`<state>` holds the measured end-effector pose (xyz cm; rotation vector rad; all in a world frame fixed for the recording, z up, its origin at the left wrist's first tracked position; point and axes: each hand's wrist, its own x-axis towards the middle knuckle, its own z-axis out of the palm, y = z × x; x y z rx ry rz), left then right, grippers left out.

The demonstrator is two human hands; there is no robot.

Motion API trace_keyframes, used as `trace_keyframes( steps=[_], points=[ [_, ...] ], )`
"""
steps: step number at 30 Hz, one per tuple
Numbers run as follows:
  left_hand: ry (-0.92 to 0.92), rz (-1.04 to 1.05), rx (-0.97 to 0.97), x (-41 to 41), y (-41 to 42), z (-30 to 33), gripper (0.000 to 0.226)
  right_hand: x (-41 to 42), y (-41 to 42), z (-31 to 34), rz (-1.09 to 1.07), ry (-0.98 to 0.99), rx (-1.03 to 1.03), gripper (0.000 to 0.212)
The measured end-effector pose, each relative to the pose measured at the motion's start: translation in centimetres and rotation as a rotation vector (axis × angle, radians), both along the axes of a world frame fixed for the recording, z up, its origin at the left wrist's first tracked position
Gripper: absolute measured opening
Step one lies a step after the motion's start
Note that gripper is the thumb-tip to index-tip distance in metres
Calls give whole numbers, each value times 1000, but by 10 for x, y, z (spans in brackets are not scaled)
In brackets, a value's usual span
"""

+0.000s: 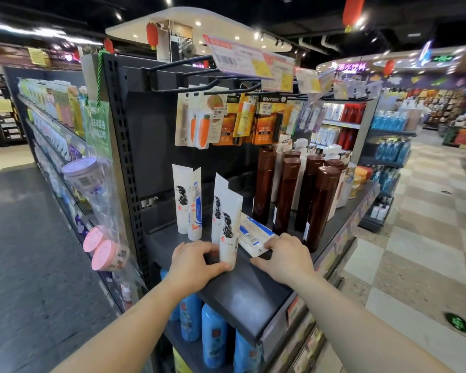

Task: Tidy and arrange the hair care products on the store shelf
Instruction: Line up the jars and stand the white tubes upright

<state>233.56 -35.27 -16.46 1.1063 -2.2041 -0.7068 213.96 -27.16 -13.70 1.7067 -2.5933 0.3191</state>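
The tidying looks partly done, with the left end of the shelf still in progress. Toward the back left corner, two white tubes stand upright side by side, touching. Nearer the front edge, two more white tubes stand one just behind the other; the left hand has its grip closed around the base of the front tube, thumb on the near side and fingers curled behind it, holding it upright on the shelf. The tube behind it stands free, touching or nearly touching the held one.

Just to the right, a fallen tube lies flat on the shelf with one end pointing toward the front edge. The right hand lies over that near end, fingers curled on it; the grip appears to be closing on the tube, though whether it has been lifted clear of the shelf cannot be told.

Further right along the shelf, the tall brown bottles stand upright in close rows and look in order, with white bottles behind them. Hanging card packs on the hooks above and the blue bottles on the lower shelf seem untouched.

What is left, by my judgement: stand the fallen tube up, then line the loose front tubes up with the pair at the back left.
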Motion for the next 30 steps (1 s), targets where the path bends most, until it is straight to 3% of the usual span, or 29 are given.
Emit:
trace_keyframes(
  steps=[5, 10, 12, 15, 17, 22, 30],
  points=[
    [12, 50, 2, -7, -1, -3, 28, 1, -2, -2, 38, 91, -68, 45],
    [33, 67, 21, -8, 4, -2, 27, 8, -7, -2, 174, 427, -132, 10],
    [58, 104, 17, -6, 6, -5, 39, 6, -6, 0, 189, 467, -198, 15],
    [119, 150, -7, -3, 10, -6, 51, 0, 1, 6, 236, 399, -291, 16],
    [157, 167, -45, -1, 13, -3, 46, -3, 8, 9, 241, 252, -395, 26],
    [214, 157, -79, 0, 19, 8, 36, -7, 29, 17, 191, -151, -515, 17],
    [285, 84, -78, -17, 34, 19, 37, -21, 48, 45, 116, -120, -608, 20]
  ],
)
